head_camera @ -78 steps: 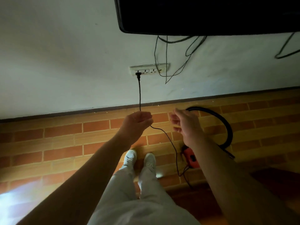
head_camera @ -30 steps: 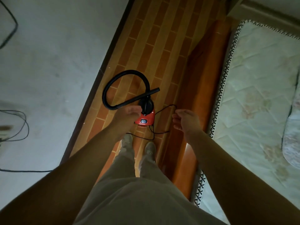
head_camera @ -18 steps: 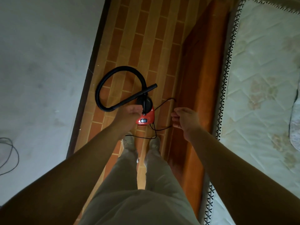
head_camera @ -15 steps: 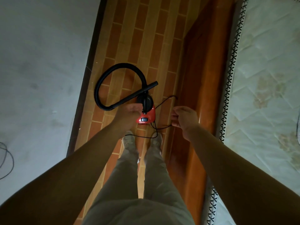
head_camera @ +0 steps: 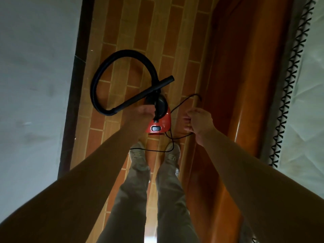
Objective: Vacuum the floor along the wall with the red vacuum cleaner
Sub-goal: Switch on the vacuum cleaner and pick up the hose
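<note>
**Listener:** What lies furthest left of the hands?

**Operator:** I see a pale wall (head_camera: 35,85) well to the left of the left hand, running away from the wearer. It has a dark skirting (head_camera: 78,76) at its foot. Between the skirting and the hands is a brick-pattern floor (head_camera: 122,32).

**Listener:** Where is the vacuum?

**Operator:** The vacuum (head_camera: 163,123) is small and red with a black handle, and it sits between the two hands, just ahead of the shoes (head_camera: 138,155). I cannot tell whether it rests on the floor or is lifted. Its black hose (head_camera: 126,53) loops out beyond the left hand toward the skirting. The hose curls back into a straight tube (head_camera: 149,92) that crosses the vacuum's far end.

**Listener:** And the left hand?

**Operator:** The left hand (head_camera: 140,118) is stretched forward with its fingers curled, right at the black handle. I cannot tell whether it grips the handle or only hangs over it.

**Listener:** The right hand?

**Operator:** The right hand (head_camera: 199,121) is level with the left. Its fingers are curled in, pinching a thin black cord (head_camera: 184,101). The cord leaves the vacuum and arcs beyond the right hand. It comes out below the hand, then trails across the shoes and under the left forearm.

**Listener:** What is to the right of that?

**Operator:** Just beside the right hand, a glossy wooden bed frame (head_camera: 245,85) runs parallel to the wall. Further right is a pale mattress (head_camera: 313,102) edged in black stitching.
</note>
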Demonstrator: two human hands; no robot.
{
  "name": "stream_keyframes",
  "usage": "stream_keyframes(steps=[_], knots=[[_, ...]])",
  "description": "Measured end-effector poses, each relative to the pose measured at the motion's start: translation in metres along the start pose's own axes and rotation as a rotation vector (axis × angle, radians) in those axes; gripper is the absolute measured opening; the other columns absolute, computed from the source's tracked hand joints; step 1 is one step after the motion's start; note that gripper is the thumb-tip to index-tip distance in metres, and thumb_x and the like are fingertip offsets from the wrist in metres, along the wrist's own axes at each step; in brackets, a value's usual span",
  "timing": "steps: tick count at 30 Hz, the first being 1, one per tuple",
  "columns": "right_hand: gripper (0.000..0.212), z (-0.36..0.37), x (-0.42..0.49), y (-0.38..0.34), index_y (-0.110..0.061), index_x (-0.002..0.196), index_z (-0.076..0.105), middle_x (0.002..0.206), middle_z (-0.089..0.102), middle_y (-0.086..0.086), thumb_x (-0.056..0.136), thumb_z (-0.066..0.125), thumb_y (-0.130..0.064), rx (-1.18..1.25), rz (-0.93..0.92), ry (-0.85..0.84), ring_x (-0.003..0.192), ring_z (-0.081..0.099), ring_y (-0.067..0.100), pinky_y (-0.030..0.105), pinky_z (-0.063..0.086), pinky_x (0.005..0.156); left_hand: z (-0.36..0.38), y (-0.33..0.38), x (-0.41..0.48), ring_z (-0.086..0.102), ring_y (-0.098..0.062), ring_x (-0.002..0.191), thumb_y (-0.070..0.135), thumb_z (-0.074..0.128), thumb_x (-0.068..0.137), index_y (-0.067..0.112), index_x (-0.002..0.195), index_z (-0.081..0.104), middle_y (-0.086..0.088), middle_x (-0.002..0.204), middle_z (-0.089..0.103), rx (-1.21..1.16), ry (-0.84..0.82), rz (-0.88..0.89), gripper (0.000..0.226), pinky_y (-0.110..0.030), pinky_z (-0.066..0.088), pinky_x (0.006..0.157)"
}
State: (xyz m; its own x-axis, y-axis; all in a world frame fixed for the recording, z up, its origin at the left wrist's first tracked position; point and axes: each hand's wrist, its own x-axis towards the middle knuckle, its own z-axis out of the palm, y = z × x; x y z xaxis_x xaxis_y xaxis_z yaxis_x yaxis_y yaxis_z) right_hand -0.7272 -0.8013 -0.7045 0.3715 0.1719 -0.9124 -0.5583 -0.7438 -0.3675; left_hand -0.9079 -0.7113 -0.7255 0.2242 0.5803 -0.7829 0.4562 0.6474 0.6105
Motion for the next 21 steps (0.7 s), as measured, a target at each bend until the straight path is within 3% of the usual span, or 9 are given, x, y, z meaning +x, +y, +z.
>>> stream_keyframes(steps=[3,5,7,9,11,13,16,19,21], knots=[[0.03,0.004,0.043,0.01,0.003,0.134,0.057,0.088,0.063,0.004,0.106,0.047,-0.003,-0.061,-0.029,-0.009,0.074,0.06,0.011,0.026,0.053,0.066,0.009,-0.023,0.033,0.066,-0.021,0.09,0.023,0.069,0.07,0.036,0.079,0.079,-0.002,0.093,0.072,0.013,0.015,-0.013,0.018,-0.042,0.053,0.086],[0.03,0.01,0.071,0.019,0.003,0.133,0.058,0.103,0.069,0.015,0.104,0.05,-0.004,-0.101,-0.05,-0.021,0.082,0.067,0.022,0.027,0.055,0.063,0.017,-0.037,0.06,0.067,-0.013,0.089,0.016,0.07,0.082,0.035,0.082,0.075,0.008,0.093,0.072,0.068,0.053,0.001,0.02,-0.034,0.053,0.086],[0.032,0.019,0.1,0.03,0.006,0.131,0.058,0.125,0.065,0.029,0.1,0.054,-0.004,-0.15,-0.061,-0.044,0.105,0.069,0.041,0.031,0.054,0.064,0.026,-0.051,0.087,0.065,-0.008,0.098,0.013,0.069,0.09,0.033,0.103,0.073,0.013,0.105,0.07,0.12,0.072,0.021,0.024,-0.026,0.049,0.091],[0.034,0.031,0.126,0.041,0.004,0.131,0.059,0.131,0.062,0.03,0.098,0.058,-0.005,-0.17,-0.052,-0.081,0.115,0.065,0.045,0.033,0.056,0.067,0.033,-0.062,0.112,0.058,-0.008,0.112,0.009,0.066,0.094,0.017,0.13,0.064,0.009,0.12,0.063,0.137,0.051,0.004,0.036,-0.021,0.043,0.096],[0.037,0.042,0.148,0.051,0.0,0.136,0.057,0.137,0.06,0.027,0.1,0.056,-0.009,-0.172,-0.036,-0.129,0.117,0.064,0.042,0.04,0.056,0.075,0.037,-0.072,0.133,0.055,-0.011,0.126,0.005,0.064,0.096,0.008,0.142,0.053,0.004,0.132,0.059,0.138,0.017,-0.003,0.048,-0.024,0.041,0.105],[0.042,0.054,0.164,0.062,0.001,0.148,0.043,0.148,0.051,0.026,0.107,0.039,-0.008,-0.15,-0.012,-0.195,0.133,0.052,0.044,0.049,0.052,0.09,0.04,-0.082,0.148,0.05,-0.014,0.135,0.007,0.065,0.096,0.008,0.148,0.046,-0.001,0.146,0.054,0.189,-0.004,0.027,0.055,-0.028,0.038,0.113],[0.043,0.068,0.188,0.078,0.009,0.15,0.033,0.147,0.048,0.033,0.107,0.031,0.006,-0.093,0.003,-0.238,0.136,0.048,0.045,0.05,0.04,0.114,0.043,-0.09,0.164,0.05,-0.008,0.13,0.009,0.066,0.096,0.009,0.149,0.045,-0.003,0.15,0.052,0.24,-0.001,0.05,0.057,-0.025,0.038,0.11],[0.046,0.079,0.197,0.084,0.004,0.153,0.033,0.133,0.057,0.029,0.107,0.035,0.004,-0.097,-0.043,-0.303,0.113,0.061,0.033,0.034,0.049,0.1,0.046,-0.096,0.173,0.049,-0.004,0.124,0.005,0.063,0.097,0.009,0.147,0.047,-0.003,0.146,0.055,0.255,-0.021,0.069,0.053,-0.02,0.037,0.102],[0.045,0.086,0.202,0.087,-0.006,0.148,0.045,0.138,0.058,0.021,0.104,0.049,-0.002,-0.193,-0.076,-0.232,0.112,0.061,0.029,0.036,0.05,0.09,0.047,-0.1,0.178,0.05,-0.003,0.122,0.004,0.062,0.097,0.01,0.146,0.049,-0.002,0.143,0.058,0.272,-0.028,0.093,0.051,-0.022,0.039,0.103]])
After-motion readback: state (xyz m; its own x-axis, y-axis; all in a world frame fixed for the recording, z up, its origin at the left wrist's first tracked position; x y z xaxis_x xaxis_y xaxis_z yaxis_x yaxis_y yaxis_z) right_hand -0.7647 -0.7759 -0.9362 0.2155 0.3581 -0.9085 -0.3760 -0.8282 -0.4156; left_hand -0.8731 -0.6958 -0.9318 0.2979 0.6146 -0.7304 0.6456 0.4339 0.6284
